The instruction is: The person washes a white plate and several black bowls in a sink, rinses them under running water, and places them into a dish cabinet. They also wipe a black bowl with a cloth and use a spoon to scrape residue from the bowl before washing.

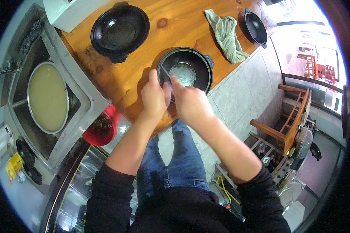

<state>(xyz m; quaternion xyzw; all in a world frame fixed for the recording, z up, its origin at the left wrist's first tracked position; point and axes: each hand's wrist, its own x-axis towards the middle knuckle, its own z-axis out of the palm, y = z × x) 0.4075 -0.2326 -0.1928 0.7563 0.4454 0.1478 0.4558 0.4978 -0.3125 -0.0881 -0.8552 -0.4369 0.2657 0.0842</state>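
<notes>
Before me a round black pot (204, 74) sits on the wooden counter, with a little clear liquid (183, 75) in its bottom. My left hand (155, 97) is at its near left side, around the rim where a second lug handle would be; the grip is partly hidden. Over the near part of the pot, my right hand (191, 102) holds a thin metal tool (165, 71), index finger laid along it. The tool reaches across the pot's inside to the left wall. Its handle is hidden in my fist, so its exact kind is unclear.
A wider black pan (119, 32) and a smaller one (256, 29) lie on the wooden counter (175, 32), with a twisted pale cloth (226, 38) between. Left is a metal sink (84, 96) holding a basin (48, 97) of cloudy liquid. A red bucket (112, 128) stands below.
</notes>
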